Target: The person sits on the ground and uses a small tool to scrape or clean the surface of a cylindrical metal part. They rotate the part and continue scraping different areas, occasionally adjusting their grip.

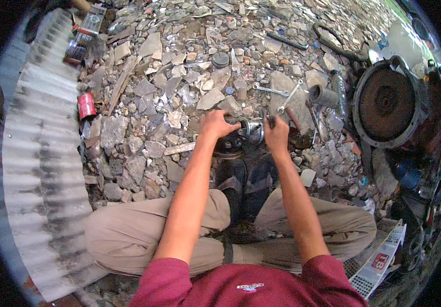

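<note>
On the ground just beyond my feet sits a machine part with a silver metal cylinder (254,131) and a dark round body (227,148) at its left. My left hand (216,124) is curled over the left side of this machine part, thumb and fingers bent against it. At the cylinder's right end, my right hand (277,132) is closed around a small dark thing that I cannot make out. The fingertips of the right hand are partly hidden. Beyond the right hand lie a combination wrench (270,90), a second wrench (290,97) and a red-handled tool (292,118).
Broken stone (128,130) covers the ground. Along the left runs a corrugated metal sheet (46,153), with a red can (86,106) beside it. To the right stand a short metal tube (324,95), a plastic bottle (338,92) and a large round metal housing (386,101). A white plastic crate (376,263) is near my right knee.
</note>
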